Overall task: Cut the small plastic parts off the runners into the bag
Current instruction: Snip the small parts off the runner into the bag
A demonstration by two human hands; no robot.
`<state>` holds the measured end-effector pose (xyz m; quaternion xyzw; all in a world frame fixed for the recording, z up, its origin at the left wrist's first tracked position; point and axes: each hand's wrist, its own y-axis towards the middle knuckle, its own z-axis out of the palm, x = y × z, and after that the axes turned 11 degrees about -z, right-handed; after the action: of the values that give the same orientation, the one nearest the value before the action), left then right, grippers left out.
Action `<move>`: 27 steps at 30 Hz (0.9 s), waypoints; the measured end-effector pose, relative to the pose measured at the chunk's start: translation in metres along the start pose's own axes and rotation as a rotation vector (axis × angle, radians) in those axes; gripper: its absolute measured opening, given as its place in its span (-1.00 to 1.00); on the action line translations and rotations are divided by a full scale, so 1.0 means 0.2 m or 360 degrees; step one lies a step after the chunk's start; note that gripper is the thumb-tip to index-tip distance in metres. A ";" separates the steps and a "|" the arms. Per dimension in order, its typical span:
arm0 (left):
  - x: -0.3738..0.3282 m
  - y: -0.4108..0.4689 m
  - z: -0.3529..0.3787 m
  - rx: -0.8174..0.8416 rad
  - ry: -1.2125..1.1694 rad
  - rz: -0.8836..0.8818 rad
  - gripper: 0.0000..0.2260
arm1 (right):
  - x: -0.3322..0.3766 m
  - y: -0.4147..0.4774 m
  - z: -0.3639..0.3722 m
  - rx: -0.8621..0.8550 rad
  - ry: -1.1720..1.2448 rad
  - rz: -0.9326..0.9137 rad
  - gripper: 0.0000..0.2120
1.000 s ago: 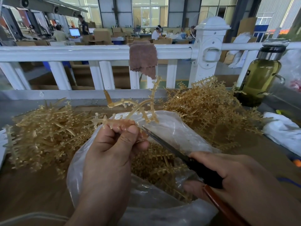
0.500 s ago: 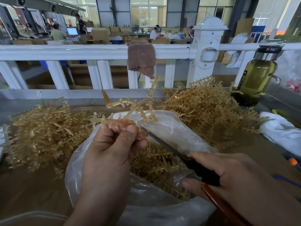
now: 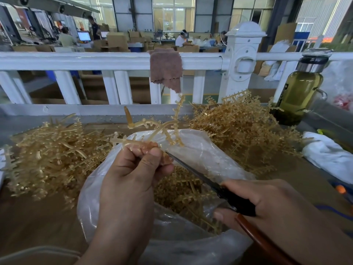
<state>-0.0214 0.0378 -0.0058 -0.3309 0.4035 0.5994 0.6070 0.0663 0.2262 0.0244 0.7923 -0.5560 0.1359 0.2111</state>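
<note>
Runner [image 3: 152,129] of pale amber, translucent plastic is held up over the mouth of a clear plastic bag [image 3: 210,155] at a factory workbench. It is a thin, forked stem, its curving branches lined with short stubs and small knob-like parts, with a thicker tapered stalk standing up at the far end. The left hand [image 3: 131,173] pinches its near branch between thumb and curled fingers, so that the rest of it fans upward and away from the person.

The right hand [image 3: 267,203] is wrapped around the black handle of a pair of scissors [image 3: 200,175], whose dark blades angle up and left across the bag, the tip reaching the runner just beside the left thumb. Whether the blades are apart or together cannot be told. A red-brown handle runs down from under the right palm.

More amber pieces [image 3: 181,192] lie inside the bag below both hands. Two tangled heaps of the same runners rest on the brown table [image 3: 38,217], one pile to the left [image 3: 47,153] and one at the right rear [image 3: 238,129], on either side of the bag.

Behind the table runs a white railing [image 3: 76,61] with a brown cloth [image 3: 166,71] draped over its top bar. A glass bottle [image 3: 299,92] of yellow-green liquid stands at the right, near a crumpled white sheet [image 3: 328,152].
</note>
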 end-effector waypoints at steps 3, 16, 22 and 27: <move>0.00 0.00 0.00 -0.0024 0.0022 0.0006 -0.69 | -0.01 0.00 0.01 -0.0014 0.0024 0.0007 -0.89; 0.01 0.00 -0.03 0.0064 0.0146 0.0040 -0.83 | -0.04 0.00 0.02 -0.0094 0.0010 0.0005 -0.55; 0.02 0.01 -0.02 0.0073 0.0150 0.0048 -0.84 | -0.05 0.00 0.02 -0.0129 -0.0035 0.0007 -0.47; 0.02 0.00 -0.02 0.0067 0.0138 0.0048 -0.81 | -0.04 -0.01 0.01 -0.0113 -0.0041 0.0009 -0.46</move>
<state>-0.0227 0.0363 -0.0104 -0.3376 0.4469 0.5849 0.5866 0.0643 0.2324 0.0181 0.7843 -0.5655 0.1066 0.2317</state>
